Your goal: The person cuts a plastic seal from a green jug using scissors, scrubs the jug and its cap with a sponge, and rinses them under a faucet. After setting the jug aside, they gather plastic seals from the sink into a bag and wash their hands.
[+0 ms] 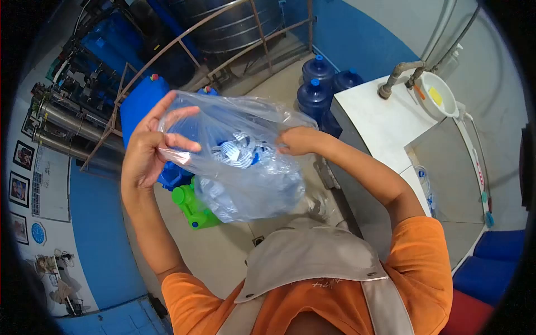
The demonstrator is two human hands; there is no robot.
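A clear plastic bag (251,192) hangs in front of me with its mouth held wide. Inside lie bunched white-and-blue striped pieces (237,152), whose kind I cannot make out. My left hand (152,142) supports the bag's left rim, with its fingers spread and the film stretched against them. At the right side of the mouth, my right hand (298,140) has its fingers curled at the rim, closed on the film. Part of its fingertips is hidden.
Below the bag stands a green jerrycan (194,209), beside a blue container (144,100). Dark blue water jugs (314,97) stand by the white counter (371,114), which holds a white basin (438,95). A metal railing (184,47) runs along the back.
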